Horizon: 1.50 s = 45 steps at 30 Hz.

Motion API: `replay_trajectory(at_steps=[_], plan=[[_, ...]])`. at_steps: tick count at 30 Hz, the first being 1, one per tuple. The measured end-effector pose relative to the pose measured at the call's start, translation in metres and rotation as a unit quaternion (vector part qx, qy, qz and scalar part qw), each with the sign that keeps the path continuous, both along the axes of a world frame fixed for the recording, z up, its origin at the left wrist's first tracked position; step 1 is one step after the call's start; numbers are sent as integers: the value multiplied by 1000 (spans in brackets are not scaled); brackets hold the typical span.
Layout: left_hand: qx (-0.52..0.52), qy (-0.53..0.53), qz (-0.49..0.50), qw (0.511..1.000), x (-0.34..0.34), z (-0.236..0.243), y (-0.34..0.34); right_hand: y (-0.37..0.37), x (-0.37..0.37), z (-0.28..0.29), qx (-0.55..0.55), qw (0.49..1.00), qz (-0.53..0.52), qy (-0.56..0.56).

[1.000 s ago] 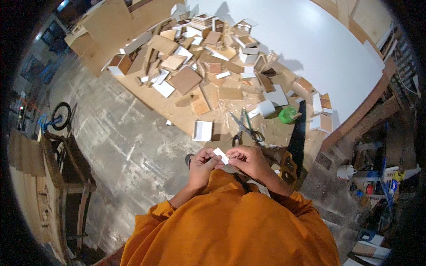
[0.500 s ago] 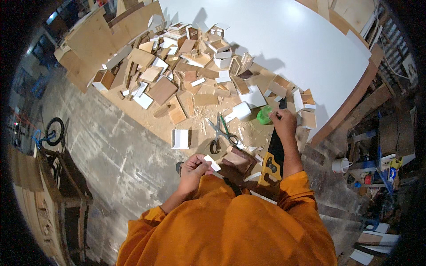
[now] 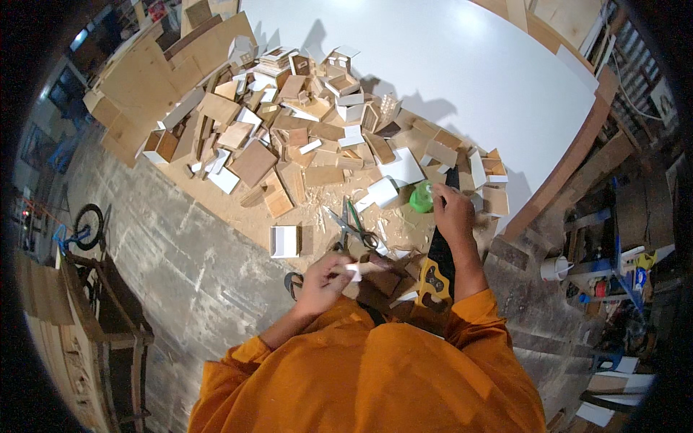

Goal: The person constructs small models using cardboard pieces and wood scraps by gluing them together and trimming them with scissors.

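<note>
My left hand (image 3: 324,283) is closed in a pinch around a small white rectangular piece (image 3: 352,272), held low over the near edge of the work surface; hand and piece are slightly blurred. At right, my right hand (image 3: 454,213) reaches forward, its fingertips closed at the top of a small green bottle (image 3: 421,198). Between the hands lie scissors (image 3: 351,226) and a green pen-like tool (image 3: 354,214). A handsaw with a yellow handle (image 3: 435,282) lies under my right forearm. A small open white box (image 3: 284,242) sits beyond my left hand.
A heap of wooden and white offcuts and little boxes (image 3: 254,163) spreads over the brown board. Behind it stretches a large white panel (image 3: 462,65). A wooden frame (image 3: 108,332) stands at left, near a bicycle wheel (image 3: 89,226). A white bucket (image 3: 554,268) stands at right.
My left hand has moved to the right with the white piece, which is turned differently. My right hand stays by the green bottle, with fingertips closer against it. The whole view has shifted slightly.
</note>
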<state>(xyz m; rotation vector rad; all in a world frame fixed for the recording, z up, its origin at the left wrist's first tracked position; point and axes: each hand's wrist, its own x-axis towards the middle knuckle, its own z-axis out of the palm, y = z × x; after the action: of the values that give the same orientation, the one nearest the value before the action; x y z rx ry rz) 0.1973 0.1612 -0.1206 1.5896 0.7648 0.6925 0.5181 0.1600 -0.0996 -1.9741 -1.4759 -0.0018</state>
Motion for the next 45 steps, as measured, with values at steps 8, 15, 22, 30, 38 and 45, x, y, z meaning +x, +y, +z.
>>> replay_trajectory(at_steps=[8,15,22,30,38,45], plan=[[396,141,-139,896,115,36,54,-3,0,10,-37,998,19,-39],[447,156,-150,868,145,-7,69,1,7,8,-64,993,38,-92],[348,256,-221,874,147,17,67,7,11,-1,12,978,76,-192],[394,164,-193,884,148,-2,71,27,20,-8,-107,979,55,-162],[383,178,-179,889,153,6,71,37,11,8,-189,974,20,-120],[421,176,-167,874,159,-1,74,44,25,14,-260,952,67,-143]])
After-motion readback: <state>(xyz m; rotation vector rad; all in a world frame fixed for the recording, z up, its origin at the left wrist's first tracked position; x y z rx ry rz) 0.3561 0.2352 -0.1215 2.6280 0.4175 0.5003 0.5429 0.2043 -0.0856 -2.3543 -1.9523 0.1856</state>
